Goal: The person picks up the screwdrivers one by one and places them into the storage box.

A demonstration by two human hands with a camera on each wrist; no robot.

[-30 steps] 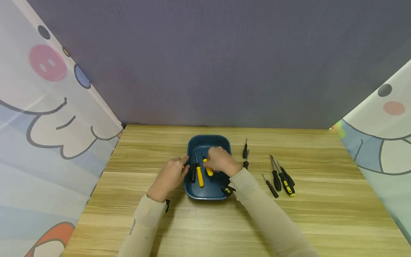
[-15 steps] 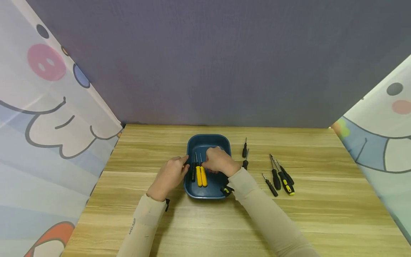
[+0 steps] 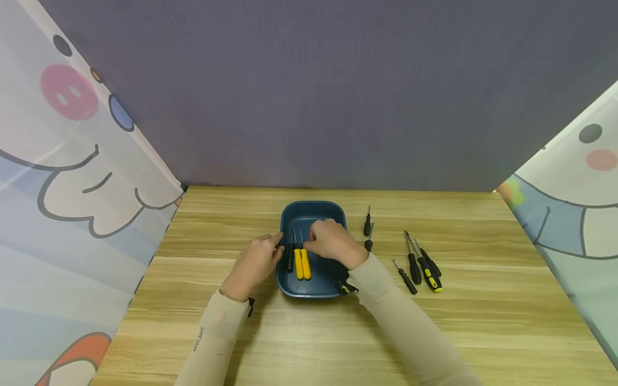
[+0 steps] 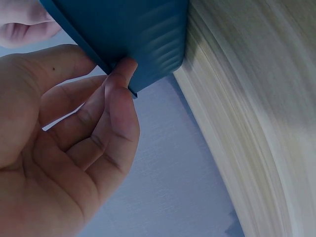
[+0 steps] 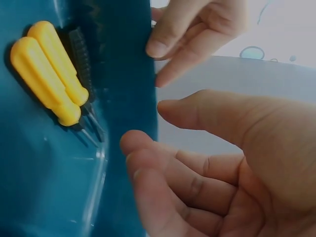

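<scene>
A dark blue plastic tray (image 3: 314,296) sits on the wooden table in the head view. My left hand (image 3: 257,261) pinches its left rim between thumb and fingers; the left wrist view shows this hand (image 4: 74,128) at the tray wall (image 4: 148,39). Inside lie two yellow-handled screwdrivers side by side, the left one (image 3: 299,264) and the right one (image 3: 306,264), with a black-handled screwdriver (image 3: 291,258) to their left. Over the tray's right half, my right hand (image 3: 333,243) holds nothing. Its thumb and fingers stand apart in the right wrist view, beside the yellow handles (image 5: 47,74).
Right of the tray lie two black screwdrivers, a small one (image 3: 367,225) and another (image 3: 369,245) partly hidden by the arm. Farther right are a short black screwdriver (image 3: 406,280), a black-and-yellow one (image 3: 431,276) and other black ones (image 3: 414,269). A grey panel (image 3: 338,96) stands behind.
The right yellow-handled screwdriver, tilted under my right hand a second ago, now lies parallel against the other yellow one. My right hand has let go of it. The left hand stays at the rim.
</scene>
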